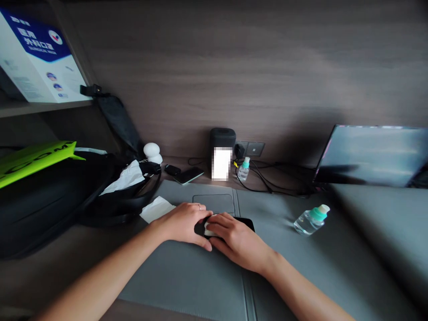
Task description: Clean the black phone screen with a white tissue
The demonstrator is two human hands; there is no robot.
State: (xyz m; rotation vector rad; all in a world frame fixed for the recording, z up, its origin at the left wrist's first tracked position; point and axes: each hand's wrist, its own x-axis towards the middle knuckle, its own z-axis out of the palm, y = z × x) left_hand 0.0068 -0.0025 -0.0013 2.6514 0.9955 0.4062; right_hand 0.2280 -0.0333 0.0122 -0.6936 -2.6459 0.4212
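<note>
A black, glossy phone-like slab (247,222) lies on the grey desk mat (187,272), largely covered by my hands. My left hand (183,223), with a ring on one finger, curls thumb and fingers around its left end. Over its middle, my right hand (236,240) presses down a small white cloth or tissue (208,231) with bent fingers. To the right, a clear bottle with a teal and white cap (309,221) lies tilted on the mat. A white paper (157,209) lies just beyond my left wrist.
A black speaker-like cylinder (222,136), a second small bottle (244,170), cables (264,180), a dark phone (189,175) and a white rounded object (152,152) stand or lie along the wall. Black bags (50,214) crowd the left; a monitor (374,156) stands right.
</note>
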